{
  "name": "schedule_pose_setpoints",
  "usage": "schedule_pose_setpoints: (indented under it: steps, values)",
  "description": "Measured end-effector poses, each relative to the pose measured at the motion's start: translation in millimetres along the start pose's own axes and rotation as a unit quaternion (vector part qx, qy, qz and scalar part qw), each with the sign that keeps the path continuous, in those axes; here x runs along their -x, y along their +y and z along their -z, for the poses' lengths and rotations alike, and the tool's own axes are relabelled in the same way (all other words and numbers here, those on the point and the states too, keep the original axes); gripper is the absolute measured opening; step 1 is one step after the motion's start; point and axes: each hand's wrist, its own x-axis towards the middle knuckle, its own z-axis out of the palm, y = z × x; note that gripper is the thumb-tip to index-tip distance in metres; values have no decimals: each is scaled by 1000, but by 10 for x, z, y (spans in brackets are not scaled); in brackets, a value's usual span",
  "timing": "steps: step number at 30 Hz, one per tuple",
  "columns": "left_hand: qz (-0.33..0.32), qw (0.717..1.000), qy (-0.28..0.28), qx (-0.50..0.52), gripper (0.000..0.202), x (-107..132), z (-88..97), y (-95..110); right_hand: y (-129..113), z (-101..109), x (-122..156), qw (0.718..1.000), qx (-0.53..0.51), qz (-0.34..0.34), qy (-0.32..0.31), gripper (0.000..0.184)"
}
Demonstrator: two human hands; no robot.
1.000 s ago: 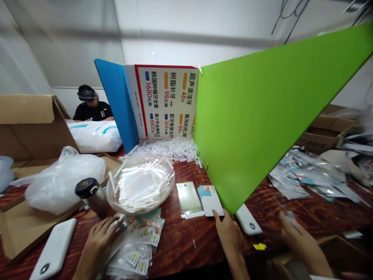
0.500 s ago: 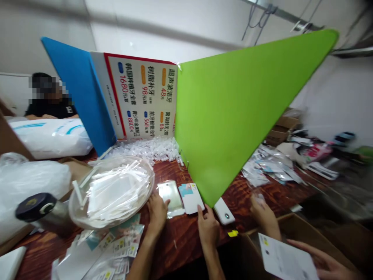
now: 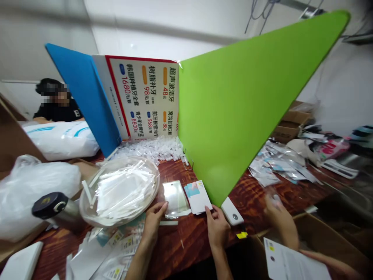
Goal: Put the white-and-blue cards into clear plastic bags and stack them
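Note:
My left hand (image 3: pixel 154 222) reaches up over the red-brown table (image 3: pixel 192 241), its stretched fingertips touching the lower left corner of a clear plastic packet (image 3: pixel 175 197); nothing is in its grip. A thin white strip (image 3: pixel 169 223) lies just beside this hand. My right hand (image 3: pixel 217 228) rests with curled fingers pinching the near corner of a small stack of white cards (image 3: pixel 198 196) with a blue picture. A white power bank (image 3: pixel 232 212) lies right of that hand, under the green divider (image 3: pixel 247 116).
A clear bowl (image 3: pixel 87 208) of plastic strips, a black-capped flask (image 3: pixel 54 206) and sticker sheets (image 3: pixel 116 249) are on the left. Small white parts (image 3: pixel 154 148) are heaped by the printed board. Another person's hand (image 3: pixel 279 219) and paper sheet (image 3: pixel 291 262) are over a cardboard box on the right.
My left hand moved from the sticker sheets up to the clear packet, then drew back slightly to its corner. My right hand stayed on the cards. The other person's hands brought in a sheet.

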Motion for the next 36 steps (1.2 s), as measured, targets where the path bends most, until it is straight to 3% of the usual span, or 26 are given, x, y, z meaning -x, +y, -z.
schedule_pose_setpoints:
  steps: [5, 8, 11, 13, 18, 25, 33, 36]
  values:
    - [68, 979, 3, 192, 42, 107, 7, 77, 123, 199, 49, 986, -163, 10, -45, 59]
    - [100, 958, -3, 271, 41, 161, -1, 109, 178, 429, 146, 959, -241, -28, -144, 54]
    - [127, 940, -12, 317, 41, 202, -56, 121, 130, 614, 272, 939, -216, -38, -266, 48]
    - [139, 933, -23, 330, 39, 236, -112, 118, 51, 657, 368, 936, -195, -19, -292, 44]
    - [126, 938, -37, 321, 34, 359, -201, 106, -107, 544, 504, 946, -197, 4, -258, 33]
    - [98, 949, -1, 301, 37, 384, -62, 169, -14, 499, 349, 945, -167, 59, -275, 16]
    - [70, 965, -35, 249, 35, 512, -200, 107, 113, 394, 391, 961, -126, 85, -231, 30]
    - [61, 970, -42, 231, 32, 530, -208, 93, 130, 375, 441, 965, -147, 62, -208, 35]
